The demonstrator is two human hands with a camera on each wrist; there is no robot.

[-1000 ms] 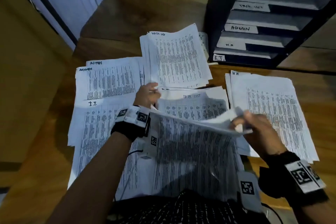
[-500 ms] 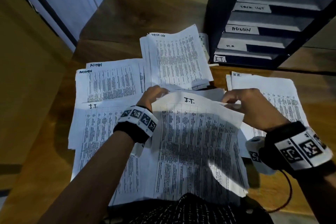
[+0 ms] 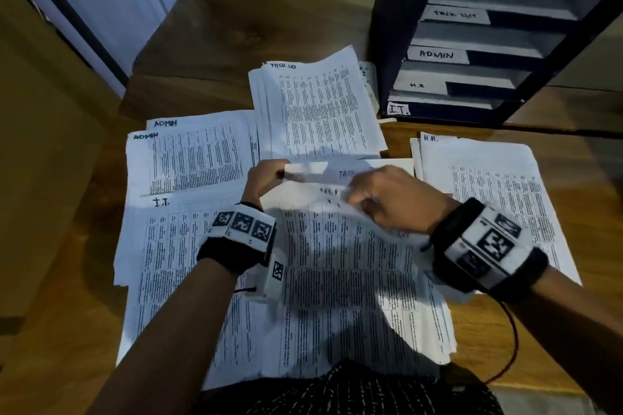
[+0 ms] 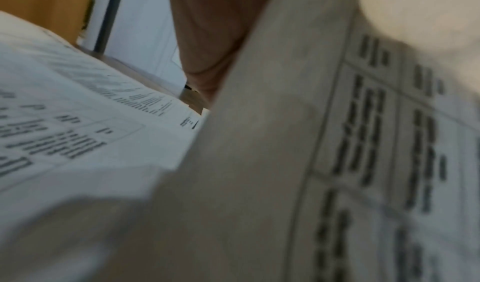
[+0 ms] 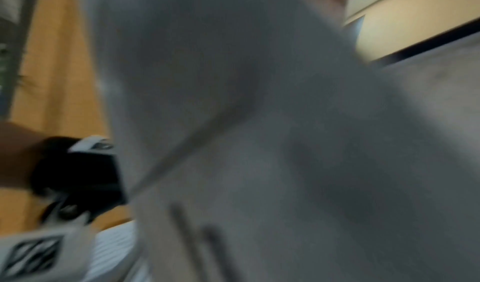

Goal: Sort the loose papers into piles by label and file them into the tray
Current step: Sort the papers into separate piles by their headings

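Note:
An unsorted stack of printed papers [image 3: 354, 286] lies in front of me on the desk. Its top sheet [image 3: 317, 199] carries a blurred label. My left hand [image 3: 266, 178] grips the top left corner of that sheet, which rises beside the palm [image 4: 207, 40] in the left wrist view. My right hand [image 3: 387, 202], blurred, pinches the sheet's top edge near the middle. Around the stack lie sorted piles: TASK LIST [image 3: 320, 108], ADMIN [image 3: 192, 158], I.T. [image 3: 175, 246], H.R. [image 3: 492, 199]. The black tray [image 3: 387, 44] stands at the back right with labelled slots. Blurred paper [image 5: 259, 122] fills the right wrist view.
The tray's slots read TASK LIST [image 3: 455, 14], ADMIN [image 3: 436, 54], H.R. [image 3: 417, 85] and I.T. [image 3: 398, 109] from top to bottom. Bare wooden desk [image 3: 236, 27] lies behind the piles. A red cable [image 3: 510, 347] runs from my right wrist.
A lifted sheet came down, showing an I.T. label on top. My right hand then slid left along the top edge toward my left hand, which stayed at the corner.

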